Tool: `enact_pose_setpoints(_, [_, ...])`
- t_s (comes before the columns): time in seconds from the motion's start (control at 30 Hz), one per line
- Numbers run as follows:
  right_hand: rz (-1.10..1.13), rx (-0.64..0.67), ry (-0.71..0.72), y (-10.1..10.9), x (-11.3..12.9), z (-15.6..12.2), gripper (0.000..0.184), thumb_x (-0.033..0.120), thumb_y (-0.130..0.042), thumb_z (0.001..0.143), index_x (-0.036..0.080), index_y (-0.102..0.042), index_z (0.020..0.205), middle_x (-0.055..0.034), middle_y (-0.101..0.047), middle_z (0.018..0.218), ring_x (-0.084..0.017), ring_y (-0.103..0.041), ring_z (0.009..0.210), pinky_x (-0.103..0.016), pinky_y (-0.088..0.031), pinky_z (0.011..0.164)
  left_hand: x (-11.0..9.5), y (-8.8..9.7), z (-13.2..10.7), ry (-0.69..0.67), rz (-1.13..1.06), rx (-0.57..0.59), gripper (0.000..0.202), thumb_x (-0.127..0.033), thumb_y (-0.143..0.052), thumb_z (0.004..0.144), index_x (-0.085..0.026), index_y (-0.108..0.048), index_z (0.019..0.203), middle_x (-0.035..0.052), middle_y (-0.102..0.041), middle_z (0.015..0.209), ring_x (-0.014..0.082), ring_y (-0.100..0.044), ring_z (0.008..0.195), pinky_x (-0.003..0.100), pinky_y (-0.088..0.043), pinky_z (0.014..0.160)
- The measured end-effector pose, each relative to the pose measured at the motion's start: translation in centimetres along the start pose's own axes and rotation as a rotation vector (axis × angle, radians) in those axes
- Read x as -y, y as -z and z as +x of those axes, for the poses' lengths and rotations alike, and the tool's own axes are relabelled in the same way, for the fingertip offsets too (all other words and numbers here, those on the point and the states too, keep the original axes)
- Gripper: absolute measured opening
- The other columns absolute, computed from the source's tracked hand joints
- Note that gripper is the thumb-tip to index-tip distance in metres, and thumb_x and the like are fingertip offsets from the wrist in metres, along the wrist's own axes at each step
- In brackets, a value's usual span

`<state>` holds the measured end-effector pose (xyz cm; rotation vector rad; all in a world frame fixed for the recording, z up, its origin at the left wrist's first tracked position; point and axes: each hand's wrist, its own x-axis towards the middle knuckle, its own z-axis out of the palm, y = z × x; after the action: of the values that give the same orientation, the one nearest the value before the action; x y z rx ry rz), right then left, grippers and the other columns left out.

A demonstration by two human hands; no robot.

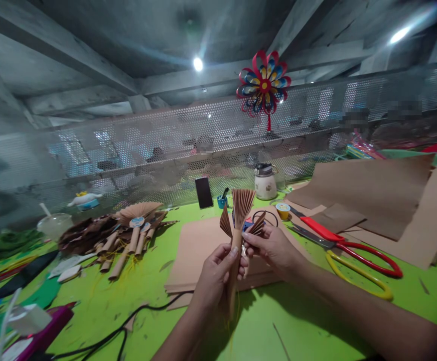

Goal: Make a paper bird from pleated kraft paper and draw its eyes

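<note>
My left hand (215, 273) is closed around a rolled brown paper tube (237, 237), held upright above the green table. From the tube's top rises a pleated paper fan (243, 206), with a smaller pleated piece (226, 224) sticking out on the left. My right hand (276, 249) is closed beside the tube, its thumb and finger pinching the base of another pleated piece (258, 226) that spreads to the right. Below the hands lies a stack of brown paper sheets (195, 250). Partly hidden behind the fan are a blue object and a dark ring.
Red-handled scissors (369, 258) and yellow-handled scissors (359, 278) lie to the right, near large brown sheets (369, 185). Finished-looking paper fans (137, 220) are piled left. A phone (203, 192), a jar (265, 184) and a black cable (128, 321) are around.
</note>
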<state>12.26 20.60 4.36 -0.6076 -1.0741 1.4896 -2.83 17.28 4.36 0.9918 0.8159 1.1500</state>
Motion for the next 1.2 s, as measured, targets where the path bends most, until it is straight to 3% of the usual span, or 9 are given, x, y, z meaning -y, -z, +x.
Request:
enact_pose_setpoints(0.13, [-0.01,-0.008,0.0,0.0,-0.1,0.1,0.028,0.035,-0.08,0.067,0.014,-0.064,0.075,0.001,-0.063,0.065,-0.008,-0.054,0.053,-0.022,-0.044,0.053,0.2,0.0,0.0,0.011,0.007,0.028,0.024,-0.035,-0.072,0.077,-0.015,-0.062,0.084,0.0047,-0.067,0.073,0.0097,-0.057,0.059,0.02,-0.042,0.056])
enact_pose_setpoints(0.43, [-0.031,-0.02,-0.006,0.0,-0.3,0.0,0.034,0.04,-0.081,0.066,0.013,-0.066,0.081,0.0007,-0.06,0.064,-0.01,-0.052,0.056,-0.025,-0.043,0.054,-0.1,0.0,0.1,-0.019,-0.02,-0.029,0.035,-0.04,-0.075,0.073,-0.017,-0.062,0.097,0.0028,-0.065,0.076,0.0113,-0.058,0.061,0.021,-0.045,0.057])
enact_pose_setpoints(0.57, [-0.216,0.004,0.036,-0.2,0.1,-0.3,0.026,0.038,-0.077,0.068,0.014,-0.068,0.072,-0.0003,-0.061,0.062,-0.012,-0.053,0.056,-0.026,-0.043,0.056,-0.3,0.0,0.0,-0.045,-0.009,-0.089,0.029,-0.037,-0.073,0.075,-0.017,-0.064,0.093,0.0024,-0.062,0.08,0.0118,-0.059,0.07,0.02,-0.047,0.06])
enact_pose_setpoints(0.67, [-0.496,-0.04,0.204,-0.4,0.1,-0.6,0.018,0.033,-0.071,0.075,0.016,-0.069,0.069,-0.0015,-0.063,0.061,-0.014,-0.056,0.058,-0.028,-0.044,0.057,-0.3,-0.1,0.0,-0.045,-0.002,-0.11,0.025,-0.036,-0.074,0.075,-0.016,-0.065,0.088,0.0018,-0.06,0.08,0.0107,-0.057,0.071,0.018,-0.046,0.06])
enact_pose_setpoints(0.77, [-0.767,-0.081,0.506,-0.3,-0.3,-0.7,0.01,0.023,-0.064,0.08,0.018,-0.071,0.075,-0.0043,-0.066,0.068,-0.017,-0.06,0.064,-0.029,-0.046,0.06,-0.1,-0.1,0.1,-0.046,-0.013,-0.103,0.024,-0.036,-0.075,0.073,-0.016,-0.064,0.084,0.0012,-0.059,0.078,0.0098,-0.055,0.067,0.018,-0.046,0.057])
enact_pose_setpoints(0.9, [-1.002,-0.062,0.778,0.1,-0.8,-0.7,0.012,0.013,-0.06,0.083,0.018,-0.071,0.08,-0.0056,-0.068,0.073,-0.017,-0.061,0.066,-0.03,-0.048,0.062,0.1,0.0,0.3,-0.043,-0.02,-0.092,0.024,-0.036,-0.075,0.073,-0.016,-0.064,0.082,0.0007,-0.059,0.076,0.009,-0.055,0.064,0.019,-0.046,0.057])
enact_pose_setpoints(1.03, [-1.1,-0.055,0.858,0.1,-0.8,-0.9,0.015,0.01,-0.056,0.085,0.017,-0.069,0.082,-0.0055,-0.067,0.073,-0.017,-0.061,0.067,-0.028,-0.047,0.063,0.3,0.2,0.3,-0.033,0.0,-0.084,0.023,-0.035,-0.074,0.075,-0.016,-0.063,0.081,0.0007,-0.059,0.076,0.0086,-0.055,0.064,0.018,-0.046,0.057])
enact_pose_setpoints(1.2, [-1.14,-0.031,0.84,0.0,-0.9,-1.0,0.016,0.009,-0.053,0.087,0.016,-0.067,0.083,-0.0054,-0.066,0.075,-0.017,-0.06,0.069,-0.028,-0.046,0.065,0.3,0.4,0.3,-0.034,0.004,-0.059,0.02,-0.034,-0.071,0.078,-0.016,-0.062,0.082,0.001,-0.058,0.077,0.0084,-0.054,0.064,0.018,-0.046,0.058])
